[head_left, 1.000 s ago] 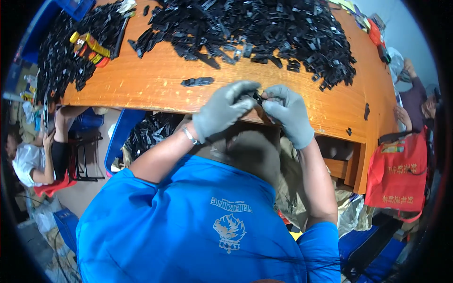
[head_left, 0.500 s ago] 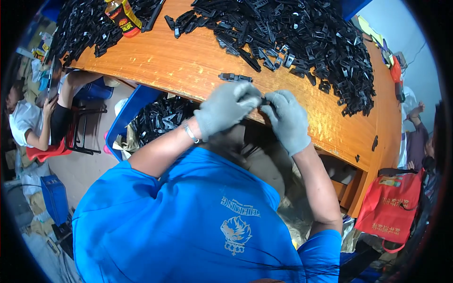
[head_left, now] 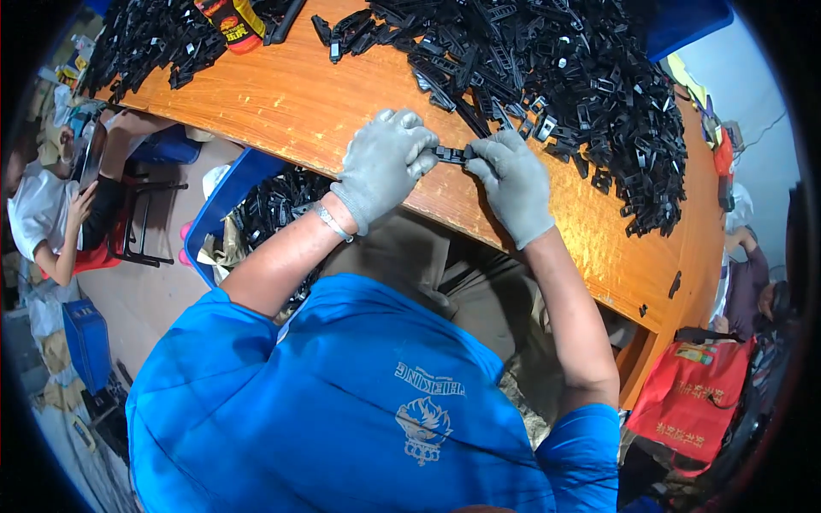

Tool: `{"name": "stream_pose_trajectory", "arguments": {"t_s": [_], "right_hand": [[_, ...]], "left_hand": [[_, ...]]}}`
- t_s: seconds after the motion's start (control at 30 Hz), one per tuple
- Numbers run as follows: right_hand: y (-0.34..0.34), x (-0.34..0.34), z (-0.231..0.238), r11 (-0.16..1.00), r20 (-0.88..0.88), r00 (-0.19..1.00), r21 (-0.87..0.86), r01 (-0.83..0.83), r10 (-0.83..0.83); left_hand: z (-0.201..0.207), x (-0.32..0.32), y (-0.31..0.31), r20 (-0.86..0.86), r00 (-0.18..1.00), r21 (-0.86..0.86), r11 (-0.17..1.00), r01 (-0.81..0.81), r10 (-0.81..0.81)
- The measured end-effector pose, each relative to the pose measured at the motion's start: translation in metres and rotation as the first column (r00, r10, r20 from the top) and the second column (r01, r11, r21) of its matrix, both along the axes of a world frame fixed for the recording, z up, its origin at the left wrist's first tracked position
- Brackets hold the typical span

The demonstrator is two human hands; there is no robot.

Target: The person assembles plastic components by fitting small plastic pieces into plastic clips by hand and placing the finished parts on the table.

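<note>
Over the table edge, a small black plastic part (head_left: 451,155) spans the gap between my two hands, its ends tucked at the fingertips. My left hand (head_left: 383,162), in a grey knit glove, pinches its left end with thumb and fingers. The right end is pinched by my right hand (head_left: 515,181), gloved the same way. Just beyond lies a large heap of black plastic parts (head_left: 590,94), some with pale metal pieces. The gloves cover the ends of the held part, so its full shape is hidden.
Another black heap (head_left: 162,43) and a bottle with a yellow and red label (head_left: 235,24) stand far left on the wooden table (head_left: 282,94). A blue bin (head_left: 218,214) of black parts sits below its edge. A seated person (head_left: 56,205) is left; a red bag (head_left: 693,398) hangs right.
My hands have moved away from me, over the table, and now hold a black part between them. The part that lay on the table ahead of them no longer shows there.
</note>
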State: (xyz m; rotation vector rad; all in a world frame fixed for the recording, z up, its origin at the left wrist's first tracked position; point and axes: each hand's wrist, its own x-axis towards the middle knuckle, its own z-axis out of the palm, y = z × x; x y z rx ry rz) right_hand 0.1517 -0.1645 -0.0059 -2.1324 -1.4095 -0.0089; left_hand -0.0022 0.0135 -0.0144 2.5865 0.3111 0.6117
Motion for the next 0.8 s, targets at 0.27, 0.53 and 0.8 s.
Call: {"name": "stream_pose_trajectory", "arguments": {"t_s": [0.27, 0.53, 0.8], "right_hand": [[0.033, -0.031, -0.012, 0.975, 0.040, 0.975, 0.023, -0.219, 0.218], [-0.047, 0.015, 0.001, 0.979, 0.087, 0.986, 0.161, 0.125, -0.140], [-0.061, 0.069, 0.007, 0.956, 0.270, 0.920, 0.006, 0.293, -0.283]], "left_hand": [[0.020, -0.033, 0.033, -0.156, 0.979, 0.060, 0.988, 0.141, -0.131], [0.063, -0.033, 0.045, -0.161, 0.958, 0.015, 0.970, 0.241, -0.235], [0.039, 0.073, -0.021, -0.294, 0.954, 0.063, 0.995, 0.075, -0.053]]}}
